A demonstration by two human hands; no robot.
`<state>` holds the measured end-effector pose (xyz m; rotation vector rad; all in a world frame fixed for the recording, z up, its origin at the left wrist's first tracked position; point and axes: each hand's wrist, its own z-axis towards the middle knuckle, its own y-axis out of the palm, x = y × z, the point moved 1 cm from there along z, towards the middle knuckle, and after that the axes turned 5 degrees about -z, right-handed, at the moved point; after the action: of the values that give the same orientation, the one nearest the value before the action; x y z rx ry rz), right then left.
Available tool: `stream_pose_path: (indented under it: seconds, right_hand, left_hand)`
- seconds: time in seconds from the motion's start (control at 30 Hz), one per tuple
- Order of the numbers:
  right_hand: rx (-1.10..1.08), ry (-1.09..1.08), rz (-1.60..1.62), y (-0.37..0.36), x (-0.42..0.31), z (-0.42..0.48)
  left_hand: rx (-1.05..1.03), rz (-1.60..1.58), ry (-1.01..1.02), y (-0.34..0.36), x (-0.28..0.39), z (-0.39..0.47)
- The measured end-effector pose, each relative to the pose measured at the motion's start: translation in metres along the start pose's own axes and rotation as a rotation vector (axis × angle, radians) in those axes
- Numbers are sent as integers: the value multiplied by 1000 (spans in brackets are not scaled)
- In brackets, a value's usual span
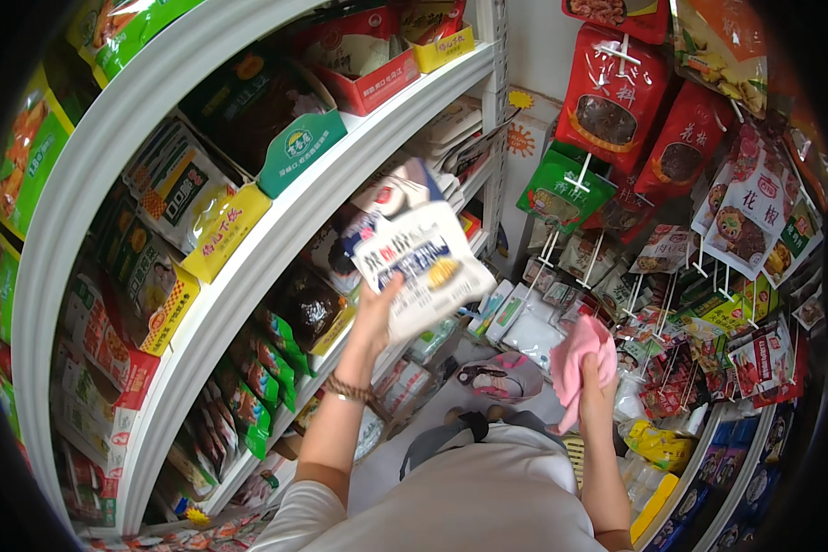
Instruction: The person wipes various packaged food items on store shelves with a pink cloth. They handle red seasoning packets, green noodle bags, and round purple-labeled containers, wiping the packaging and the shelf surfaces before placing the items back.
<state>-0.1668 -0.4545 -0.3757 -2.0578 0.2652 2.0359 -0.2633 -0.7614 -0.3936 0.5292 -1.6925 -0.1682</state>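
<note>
My left hand [378, 310] grips the lower left edge of a white food packet [424, 265] with dark and red print and a yellow food picture, thumb on its front. The packet is in front of the middle shelf, close to a dark blue and white packet [393, 190] just behind its top; whether the two touch I cannot tell. My right hand [597, 386] is raised on the other side of my body and holds a crumpled pink cloth [581, 366], whose end hangs down. Behind the cloth are clear bags and small packets.
White shelves [386, 114] curve along the left, packed with bagged foods and open display boxes [303, 148]. Spice packets [610, 103] hang from white hooks at right. A pink patterned round item [500, 377] stands on the floor before me, and a yellow basket [576, 455] is beside me.
</note>
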Motion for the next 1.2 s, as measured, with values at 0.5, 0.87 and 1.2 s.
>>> stream_pose_path:
  seconds: [0.5,0.87,1.2]
  right_hand:
    - [104,131,-81,-6,-6,-41]
    - [108,121,-127,6,2,-38]
    - [-83,176,-217,6,5,-54]
  left_hand:
    - [559,727,363,-9,13,216]
    - [356,1375,957,41,28,158]
    - [-138,1214,791,50,21,86]
